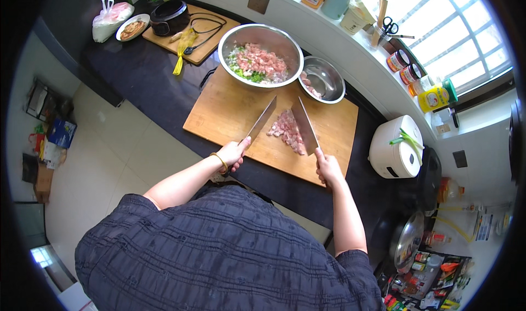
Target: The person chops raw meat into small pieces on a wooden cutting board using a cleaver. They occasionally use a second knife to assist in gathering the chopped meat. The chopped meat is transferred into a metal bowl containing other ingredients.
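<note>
Each of my hands grips a cleaver over the wooden cutting board [219, 111]. My left hand [233, 153] is closed round the handle of one cleaver [262, 119], its blade pointing up and away to the right. My right hand [329, 168] is closed on the other cleaver [304, 126], whose blade stands along the right side of the chopped pink meat [285, 130]. Beyond the board's far edge, a large steel bowl [222, 53] holds chopped meat and green and white pieces. A smaller steel bowl [334, 75] beside it has a few meat pieces inside.
At the far left, another board [211, 42] carries a black pot [169, 18] and a black cord. A plate of flatbread [133, 29] and a plastic bag [111, 21] stand beyond it. A white rice cooker [392, 149] with green onions on its lid stands right. Jars line the windowsill.
</note>
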`<state>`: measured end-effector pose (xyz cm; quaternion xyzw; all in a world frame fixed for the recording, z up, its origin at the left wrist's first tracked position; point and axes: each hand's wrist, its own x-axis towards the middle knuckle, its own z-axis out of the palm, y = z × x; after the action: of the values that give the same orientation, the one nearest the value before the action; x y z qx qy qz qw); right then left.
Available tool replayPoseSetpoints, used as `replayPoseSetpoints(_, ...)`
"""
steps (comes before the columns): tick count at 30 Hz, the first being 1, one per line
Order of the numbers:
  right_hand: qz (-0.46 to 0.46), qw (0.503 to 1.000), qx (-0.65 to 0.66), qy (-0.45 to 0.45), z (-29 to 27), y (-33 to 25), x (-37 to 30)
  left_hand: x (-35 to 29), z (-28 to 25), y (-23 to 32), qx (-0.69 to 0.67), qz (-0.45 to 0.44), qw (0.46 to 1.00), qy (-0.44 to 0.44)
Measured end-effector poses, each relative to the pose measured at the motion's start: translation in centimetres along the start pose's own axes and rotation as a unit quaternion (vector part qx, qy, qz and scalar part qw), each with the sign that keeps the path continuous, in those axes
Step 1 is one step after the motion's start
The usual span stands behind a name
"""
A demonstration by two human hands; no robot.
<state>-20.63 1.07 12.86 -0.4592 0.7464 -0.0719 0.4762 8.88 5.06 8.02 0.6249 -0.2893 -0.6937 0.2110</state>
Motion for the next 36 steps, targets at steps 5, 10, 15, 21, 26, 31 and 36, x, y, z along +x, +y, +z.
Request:
replayPoseSetpoints(5,-0.074,0.997,-0.005,-0.006,2.3,3.5,0.2,0.0,0.3,-0.2,0.008,0.006,1.0,0.0)
replayPoseSetpoints(10,-0.041,0.996,0.058,-0.06,0.2,2.2,-0.9,0.3,-0.4,-0.3,0.01,0.002,1.0,-0.005)
replayPoseSetpoints(15,-0.04,0.976,0.208,-0.053,1.4,5.3,-2.3,1.2,-3.4,-0.9,0.042,-0.014,0.998,-0.052)
replayPoseSetpoints(21,-0.002,0.961,0.275,-0.037,2.4,7.1,-2.4,2.0,-5.1,-2.0,0.054,-0.01,0.998,-0.031)
replayPoseSetpoints(26,-0.034,0.982,0.187,-0.009,2.7,6.6,-2.5,2.5,-5.9,-2.6,0.046,0.025,0.998,-0.034)
replayPoseSetpoints(31,-0.066,0.99,0.125,-0.014,3.1,4.8,-3.0,2.8,-7.5,-1.9,0.055,0.033,0.998,-0.025)
replayPoseSetpoints(36,-0.213,0.975,-0.012,0.062,4.2,5.4,-1.8,3.6,-9.1,-0.7,0.048,0.045,0.997,-0.03)
